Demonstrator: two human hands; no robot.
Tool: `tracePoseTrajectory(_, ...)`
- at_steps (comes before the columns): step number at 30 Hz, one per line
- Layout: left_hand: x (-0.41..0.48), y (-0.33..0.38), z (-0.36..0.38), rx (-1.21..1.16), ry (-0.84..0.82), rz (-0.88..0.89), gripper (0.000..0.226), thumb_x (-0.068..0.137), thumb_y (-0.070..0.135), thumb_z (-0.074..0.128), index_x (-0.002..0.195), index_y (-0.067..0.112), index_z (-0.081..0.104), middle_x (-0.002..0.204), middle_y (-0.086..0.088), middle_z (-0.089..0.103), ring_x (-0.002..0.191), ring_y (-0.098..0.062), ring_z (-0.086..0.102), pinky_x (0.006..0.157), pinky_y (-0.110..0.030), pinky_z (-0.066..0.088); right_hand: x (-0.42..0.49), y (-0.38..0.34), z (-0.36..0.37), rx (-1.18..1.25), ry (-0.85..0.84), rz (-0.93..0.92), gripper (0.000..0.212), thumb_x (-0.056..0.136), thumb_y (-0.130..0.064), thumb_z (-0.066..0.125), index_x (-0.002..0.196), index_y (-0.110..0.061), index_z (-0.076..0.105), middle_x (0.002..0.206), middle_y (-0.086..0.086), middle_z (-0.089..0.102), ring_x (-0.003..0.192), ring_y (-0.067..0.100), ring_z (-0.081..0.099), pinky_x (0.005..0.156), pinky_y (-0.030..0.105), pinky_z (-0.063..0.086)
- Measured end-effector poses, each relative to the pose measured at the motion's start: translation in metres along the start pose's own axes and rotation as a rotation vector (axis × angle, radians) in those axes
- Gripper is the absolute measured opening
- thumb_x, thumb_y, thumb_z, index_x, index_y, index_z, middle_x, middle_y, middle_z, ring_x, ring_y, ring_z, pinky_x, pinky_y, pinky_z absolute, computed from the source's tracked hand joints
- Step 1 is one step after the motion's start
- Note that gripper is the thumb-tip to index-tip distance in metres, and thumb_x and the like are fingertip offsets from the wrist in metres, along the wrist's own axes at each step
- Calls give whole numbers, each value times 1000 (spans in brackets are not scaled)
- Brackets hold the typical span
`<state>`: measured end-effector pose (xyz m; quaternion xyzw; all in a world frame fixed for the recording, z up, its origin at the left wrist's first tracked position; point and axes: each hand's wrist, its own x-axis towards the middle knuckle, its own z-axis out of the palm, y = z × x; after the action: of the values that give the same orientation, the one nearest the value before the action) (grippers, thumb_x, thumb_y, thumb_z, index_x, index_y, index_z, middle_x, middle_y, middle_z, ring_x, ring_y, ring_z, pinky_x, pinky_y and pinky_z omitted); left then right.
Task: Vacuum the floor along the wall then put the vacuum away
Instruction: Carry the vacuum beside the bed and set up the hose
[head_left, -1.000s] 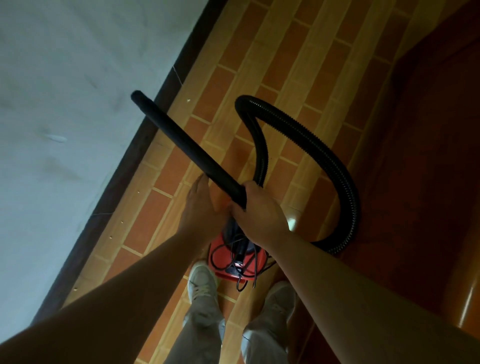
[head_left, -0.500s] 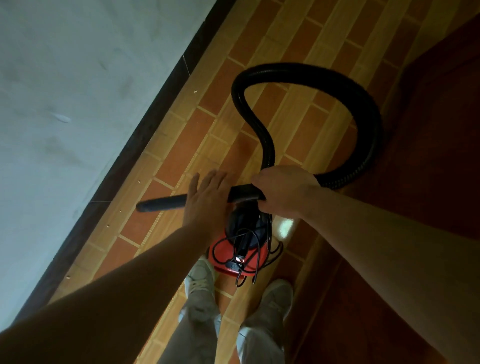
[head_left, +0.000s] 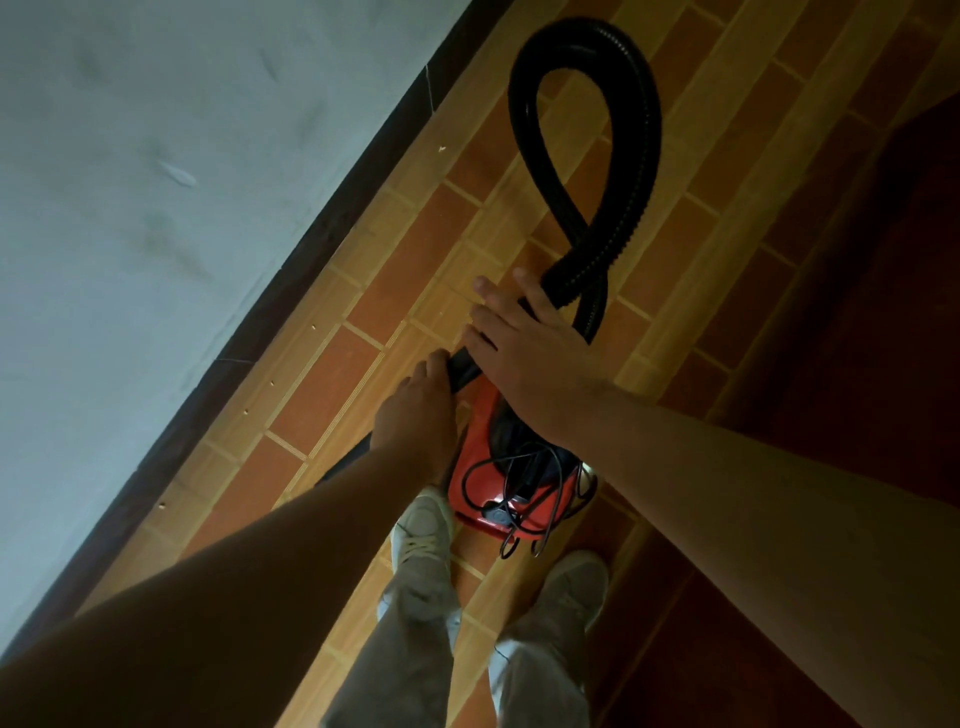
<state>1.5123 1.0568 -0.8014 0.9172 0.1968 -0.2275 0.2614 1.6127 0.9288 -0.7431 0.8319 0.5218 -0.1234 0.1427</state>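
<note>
Head view. I find the red vacuum (head_left: 480, 483) standing on the tiled floor (head_left: 337, 374) just before the person's shoes (head_left: 423, 525), with its cord (head_left: 519, 467) bundled on top. Sweeping looks done; stowing remains. The left hand (head_left: 415, 415) grips the wand (head_left: 460, 369). The right hand (head_left: 530, 353) lies flat, fingers straight, over the looped hose (head_left: 641, 145). The skirting (head_left: 311, 260) is near on the left and a dark panel (head_left: 857, 364) on the right; open room lies ahead.

The hose (head_left: 644, 130) is seen as black ribbed plastic with a faint sheen, and the wand (head_left: 462, 366) as smooth matt black plastic. The vacuum body (head_left: 478, 467) is moulded in glossy red plastic and draped with a smooth black cord (head_left: 550, 499). The floor (head_left: 332, 384) is laid in matt, finely grooved tiles. The wall (head_left: 156, 156) is finished in matt, scuffed pale paint.
</note>
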Motion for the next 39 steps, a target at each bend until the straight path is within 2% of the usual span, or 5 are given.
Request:
tracePoseTrajectory(7, 4, -37, 23, -146, -39, -230, 48, 98, 16, 53, 139, 18, 28, 108, -7, 57, 78, -20, 60, 60, -35, 49, -10, -25, 34, 183, 127, 26, 56, 95, -18, 52, 148, -6, 44, 156, 19, 41, 152, 35, 26, 125, 57, 15)
tracePoseTrajectory(19, 34, -94, 58, -414, -25, -528, 51, 95, 2, 51, 139, 14, 27, 89, -8, 56, 75, -22, 60, 66, -38, 56, -14, -52, 97, 391, -53, 271, 53, 92, -28, 63, 139, -7, 52, 131, 12, 60, 129, 33, 51, 115, 51, 34)
tracePoseTrajectory(32, 54, -129, 60, -387, 29, -552, 58, 98, 3, 49, 150, 7, 21, 136, -14, 51, 102, -23, 54, 68, -26, 48, -6, -59, 108, 384, -161, 249, 48, 99, -33, 52, 142, -12, 46, 137, 10, 56, 137, 29, 44, 117, 49, 31)
tracePoseTrajectory(35, 50, -121, 61, -375, 20, -495, 60, 96, 4, 50, 150, 9, 23, 146, -16, 45, 121, -30, 53, 92, -38, 52, -7, -61, 107, 382, -167, 252, 46, 98, -33, 54, 139, -12, 48, 134, 11, 58, 133, 31, 47, 115, 50, 33)
tracePoseTrajectory(39, 39, -95, 59, -336, -2, -388, 53, 96, 6, 50, 146, 9, 31, 145, -15, 43, 119, -26, 52, 89, -33, 47, -11, -62, 106, 389, -175, 252, 49, 98, -35, 53, 141, -12, 46, 137, 12, 55, 135, 30, 46, 117, 49, 30)
